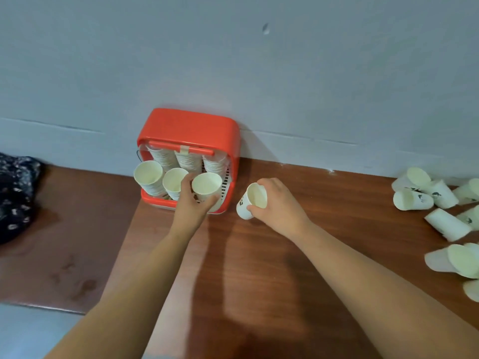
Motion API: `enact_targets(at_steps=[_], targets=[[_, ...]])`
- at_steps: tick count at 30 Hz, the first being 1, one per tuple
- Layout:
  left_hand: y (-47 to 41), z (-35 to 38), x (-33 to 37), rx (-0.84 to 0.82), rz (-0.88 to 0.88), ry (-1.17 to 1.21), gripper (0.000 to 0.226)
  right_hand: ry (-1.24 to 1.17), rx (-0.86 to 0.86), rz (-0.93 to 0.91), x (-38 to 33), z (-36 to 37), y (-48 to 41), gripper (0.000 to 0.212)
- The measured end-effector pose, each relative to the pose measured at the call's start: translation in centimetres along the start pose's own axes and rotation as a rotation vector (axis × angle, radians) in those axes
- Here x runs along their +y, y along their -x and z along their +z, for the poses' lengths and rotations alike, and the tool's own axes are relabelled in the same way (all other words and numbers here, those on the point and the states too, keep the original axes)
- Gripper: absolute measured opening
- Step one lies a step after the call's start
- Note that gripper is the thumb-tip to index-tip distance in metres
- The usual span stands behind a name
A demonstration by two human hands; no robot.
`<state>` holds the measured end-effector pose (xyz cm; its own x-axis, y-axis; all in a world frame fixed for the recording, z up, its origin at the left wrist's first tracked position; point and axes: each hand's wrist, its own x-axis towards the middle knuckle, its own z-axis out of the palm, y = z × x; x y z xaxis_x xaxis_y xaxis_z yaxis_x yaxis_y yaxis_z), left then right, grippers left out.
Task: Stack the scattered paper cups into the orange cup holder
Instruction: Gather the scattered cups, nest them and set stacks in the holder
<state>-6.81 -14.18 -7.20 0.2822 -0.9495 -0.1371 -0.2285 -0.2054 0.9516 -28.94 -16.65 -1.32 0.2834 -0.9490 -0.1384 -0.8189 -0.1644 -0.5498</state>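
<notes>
The orange cup holder stands against the wall on the brown table, with three stacks of white paper cups leaning out of its open front. My left hand grips the front cup of the right stack from below. My right hand holds a single white paper cup just right of the holder, its mouth facing me. Several loose paper cups lie on their sides at the far right of the table.
A dark patterned cloth lies at the left edge. The brown table ends at a pale floor strip at the bottom left. The grey wall rises directly behind the holder.
</notes>
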Motion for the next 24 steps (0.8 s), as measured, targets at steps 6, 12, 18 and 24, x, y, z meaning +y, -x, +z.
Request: enact_targets(at_steps=[6, 12, 18, 24], targets=[[-2.2, 2.7, -2.8, 0.080, 0.022, -0.009, 0.061, -0.005, 0.047, 0.049, 1.4, 0.6, -1.7, 0.063], [-5.1, 5.0, -6.2, 0.118, -0.046, -0.265, 0.073, -0.012, 0.052, 0.097, 2.7, 1.6, -3.1, 0.065], [-5.4, 5.3, -6.4, 0.059, -0.035, -0.424, 0.084, -0.042, 0.024, 0.079, 2.7, 3.0, -4.2, 0.064], [-0.3, 3.1, -5.4, 0.086, 0.128, -0.451, 0.068, -0.113, 0.115, -0.025, 0.6, 3.4, -5.3, 0.062]])
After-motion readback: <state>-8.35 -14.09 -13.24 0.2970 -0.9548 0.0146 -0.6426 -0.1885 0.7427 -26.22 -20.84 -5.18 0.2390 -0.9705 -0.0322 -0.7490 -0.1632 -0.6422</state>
